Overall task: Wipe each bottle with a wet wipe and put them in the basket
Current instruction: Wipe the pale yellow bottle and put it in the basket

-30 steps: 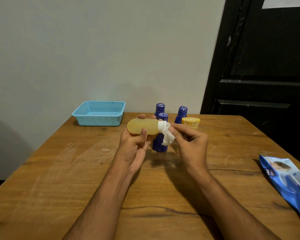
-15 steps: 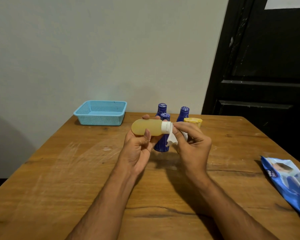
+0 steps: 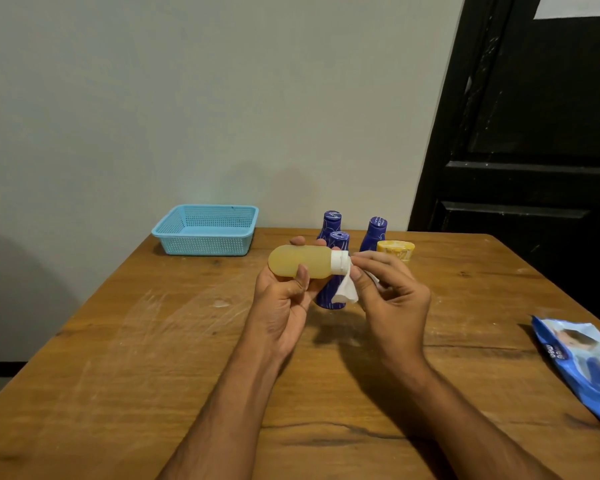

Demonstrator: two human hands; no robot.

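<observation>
Since a moment ago, the white wet wipe [image 3: 345,289] has slid off the cap and now hangs below it, and the yellow bottle [image 3: 300,260] has moved a little to the right.

The left hand [image 3: 284,299] holds the yellow bottle up over the table [image 3: 153,358]. The bottle lies on its side, with its white cap [image 3: 339,260] pointing right. The thumb curls over the front of the bottle and the fingertips peek over the top.

The right hand [image 3: 392,299] pinches the wet wipe between thumb and fingers, right at the cap. The wipe touches the cap and dangles down from it.

Three blue bottles [image 3: 331,223] stand upright behind the hands, close together. A yellow tub [image 3: 395,249] sits just beside them on the right, partly hidden by the right hand.

The light blue basket [image 3: 205,230] sits at the far left of the table, near the wall. No bottle can be seen in it.

A blue pack of wipes [image 3: 582,368] lies at the right edge of the table, well apart from the hands.
</observation>
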